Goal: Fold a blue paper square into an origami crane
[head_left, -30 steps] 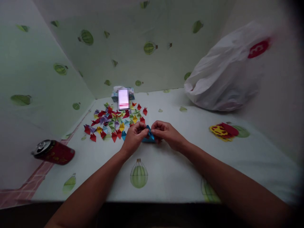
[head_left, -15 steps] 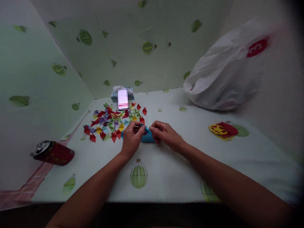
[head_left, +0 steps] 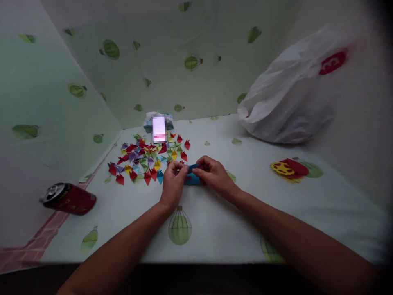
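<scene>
A small piece of folded blue paper [head_left: 192, 167] is pinched between both hands at the middle of the table. My left hand [head_left: 174, 180] grips its left end with thumb and forefinger. At its right end my right hand [head_left: 213, 174] is closed in a similar pinch. Just beneath lies more blue paper [head_left: 193, 180]; whether it is a separate sheet or part of the held piece I cannot tell. To the left of my left hand spreads a pile of small folded paper cranes [head_left: 147, 174] in red, yellow, green, purple and blue.
A red drink can [head_left: 72, 198] lies tipped at the left. Behind the cranes, a lit phone [head_left: 159, 129] leans on a tissue box [head_left: 147, 124]. Red and yellow cut-out pieces [head_left: 290, 169] lie at the right, with a white plastic bag [head_left: 285, 98] farther back.
My left hand has shifted slightly right and toward me, uncovering a blue crane beside it. The held blue paper has changed angle and now lies flatter between my fingertips.
</scene>
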A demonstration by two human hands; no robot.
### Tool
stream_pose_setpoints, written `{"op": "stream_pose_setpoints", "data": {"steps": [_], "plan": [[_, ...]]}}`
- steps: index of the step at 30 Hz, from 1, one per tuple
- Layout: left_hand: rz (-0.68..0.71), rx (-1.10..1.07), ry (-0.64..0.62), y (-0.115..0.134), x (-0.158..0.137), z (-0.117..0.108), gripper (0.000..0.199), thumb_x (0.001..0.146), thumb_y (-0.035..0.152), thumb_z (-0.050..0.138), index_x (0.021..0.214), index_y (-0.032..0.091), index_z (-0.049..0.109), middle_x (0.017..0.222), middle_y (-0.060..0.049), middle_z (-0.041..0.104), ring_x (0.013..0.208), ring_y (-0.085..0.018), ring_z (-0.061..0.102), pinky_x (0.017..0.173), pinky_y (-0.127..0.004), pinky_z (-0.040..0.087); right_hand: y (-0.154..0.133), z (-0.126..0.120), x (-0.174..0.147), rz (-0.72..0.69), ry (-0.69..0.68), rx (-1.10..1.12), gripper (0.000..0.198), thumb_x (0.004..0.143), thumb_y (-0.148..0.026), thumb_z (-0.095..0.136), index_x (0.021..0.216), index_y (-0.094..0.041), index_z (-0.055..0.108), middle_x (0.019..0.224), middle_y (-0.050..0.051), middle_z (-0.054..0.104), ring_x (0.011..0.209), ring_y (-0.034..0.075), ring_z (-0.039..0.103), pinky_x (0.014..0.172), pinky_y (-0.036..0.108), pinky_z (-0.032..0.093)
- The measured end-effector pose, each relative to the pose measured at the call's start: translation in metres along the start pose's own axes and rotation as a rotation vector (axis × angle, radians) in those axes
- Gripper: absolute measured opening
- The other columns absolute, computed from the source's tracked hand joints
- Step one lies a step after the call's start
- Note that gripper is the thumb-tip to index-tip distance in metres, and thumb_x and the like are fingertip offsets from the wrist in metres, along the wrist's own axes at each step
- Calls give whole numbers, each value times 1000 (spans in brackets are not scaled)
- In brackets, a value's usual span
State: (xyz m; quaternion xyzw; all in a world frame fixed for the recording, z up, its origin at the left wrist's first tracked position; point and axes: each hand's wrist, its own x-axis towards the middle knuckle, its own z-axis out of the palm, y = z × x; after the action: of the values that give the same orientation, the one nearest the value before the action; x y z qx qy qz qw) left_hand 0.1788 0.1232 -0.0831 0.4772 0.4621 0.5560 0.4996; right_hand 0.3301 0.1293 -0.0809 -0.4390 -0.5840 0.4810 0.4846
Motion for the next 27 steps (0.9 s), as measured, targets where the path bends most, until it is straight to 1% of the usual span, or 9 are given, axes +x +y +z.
{"op": "stream_pose_setpoints", "data": {"steps": [5, 8, 12, 15, 17, 20, 22, 25, 27], "plan": [[4, 9, 24, -3, -2, 2, 22, 81, 36, 69, 81, 18, 56, 81, 2, 55, 71, -10, 54, 67, -23, 48, -1, 2, -1, -20, 1, 162, 26, 78, -35, 68, 93, -22, 52, 61, -9, 52, 45, 10, 51, 43, 24, 40], [-47, -32, -1, -2, -4, 4, 22, 79, 33, 70, 81, 19, 54, 77, 4, 54, 63, -9, 52, 61, -23, 45, -3, 0, -1, -17, 5, 160, 23, 78, -33, 68, 91, -22, 52, 63, -8, 51, 46, 9, 50, 44, 24, 41], [-122, -112, -44, 1, -6, 7, 27, 73, 29, 72, 87, 20, 51, 75, 5, 54, 62, -9, 56, 63, -25, 49, -4, 0, -1, 17, -44, 146, 23, 77, -32, 66, 91, -22, 52, 71, -5, 54, 52, 10, 54, 50, 26, 46], [-104, -78, -58, 2, -2, 4, 27, 72, 28, 71, 90, 20, 52, 76, 4, 55, 62, -10, 55, 60, -25, 49, -3, 0, 0, 29, -44, 108, 20, 79, -33, 64, 91, -23, 52, 72, -5, 54, 53, 11, 54, 51, 27, 46], [-15, 4, 24, 2, 7, -3, 22, 73, 26, 68, 88, 19, 54, 76, 3, 54, 62, -10, 51, 56, -23, 44, -1, -3, 2, 20, 13, 2, 14, 81, -31, 62, 88, -22, 53, 71, -4, 54, 54, 12, 54, 52, 27, 44], [146, 115, 171, 3, 24, -17, 19, 77, 26, 66, 90, 19, 54, 79, 2, 53, 67, -11, 51, 59, -22, 42, 3, -10, 7, -33, 112, -331, 5, 84, -23, 58, 81, -20, 57, 75, 0, 60, 66, 14, 57, 63, 28, 46], [156, 166, 169, 2, 31, -23, 17, 79, 28, 64, 91, 20, 54, 78, 2, 53, 68, -11, 51, 62, -23, 43, 6, -14, 10, -44, 118, -522, 6, 85, -18, 58, 79, -18, 61, 81, 3, 64, 75, 17, 59, 70, 30, 45], [136, 207, 109, -1, 32, -22, 17, 79, 27, 65, 91, 18, 58, 81, 1, 58, 72, -12, 55, 66, -24, 44, 11, -16, 13, -47, 85, -625, 5, 82, -15, 64, 86, -16, 68, 88, 8, 65, 82, 20, 59, 75, 33, 44], [125, 232, 67, -3, 30, -19, 15, 79, 27, 65, 90, 18, 60, 81, 0, 60, 73, -13, 56, 68, -25, 45, 13, -15, 14, -69, 58, -677, 15, 81, -13, 67, 95, -16, 73, 94, 10, 65, 91, 23, 58, 82, 35, 44]]}}
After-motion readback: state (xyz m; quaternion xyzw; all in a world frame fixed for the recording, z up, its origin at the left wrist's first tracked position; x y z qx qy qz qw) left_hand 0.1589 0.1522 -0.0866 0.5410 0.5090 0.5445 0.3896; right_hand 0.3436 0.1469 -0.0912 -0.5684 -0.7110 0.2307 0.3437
